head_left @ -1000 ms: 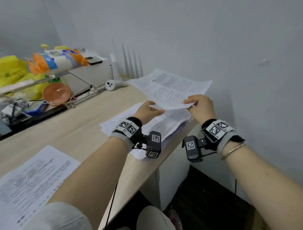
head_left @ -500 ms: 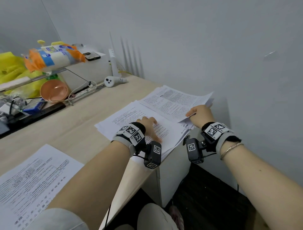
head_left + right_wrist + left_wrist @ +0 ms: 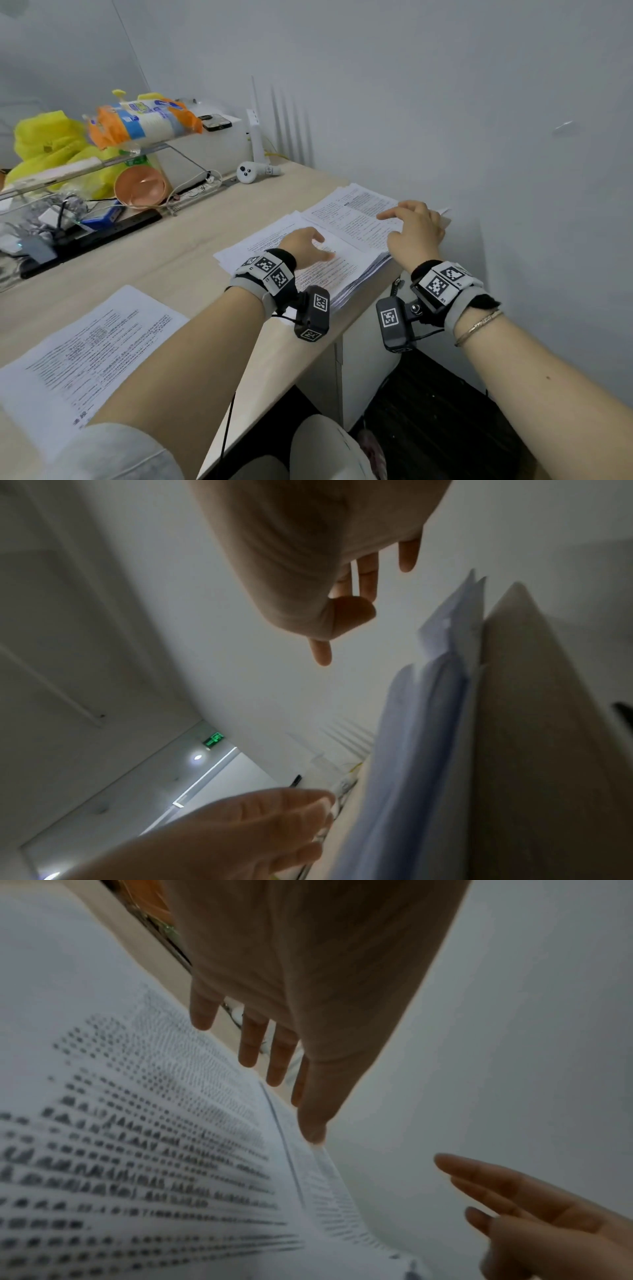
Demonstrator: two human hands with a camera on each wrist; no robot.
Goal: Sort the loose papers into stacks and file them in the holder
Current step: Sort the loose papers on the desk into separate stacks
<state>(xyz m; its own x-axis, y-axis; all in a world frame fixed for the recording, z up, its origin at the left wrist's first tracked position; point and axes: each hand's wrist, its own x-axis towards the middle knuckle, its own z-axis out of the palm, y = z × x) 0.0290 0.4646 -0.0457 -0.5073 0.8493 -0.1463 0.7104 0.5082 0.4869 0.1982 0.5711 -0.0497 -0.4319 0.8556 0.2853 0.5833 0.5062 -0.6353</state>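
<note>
A thick pile of printed papers (image 3: 301,270) lies at the desk's right end, close to the wall. A printed sheet (image 3: 352,219) lies on top of the pile's far half. My left hand (image 3: 313,246) hovers low over the near part of the pile with straight, spread fingers (image 3: 248,1047) and holds nothing. My right hand (image 3: 407,221) is just above the top sheet's right edge, fingers (image 3: 369,577) relaxed and empty. The left wrist view shows blurred print on the pile (image 3: 137,1150). In the right wrist view the pile's edge (image 3: 428,723) overhangs the desk.
A single printed sheet (image 3: 89,353) lies on the wooden desk (image 3: 164,260) at the near left. At the back left are a clear shelf (image 3: 102,161) with snack packs, yellow bags, an orange bowl (image 3: 140,186), cables and a white router (image 3: 255,133). The wall (image 3: 479,171) is close on the right.
A second ago both hands held one sheet up above the pile. The sheet now lies on the pile, both hands have let go, and the right hand has moved over it.
</note>
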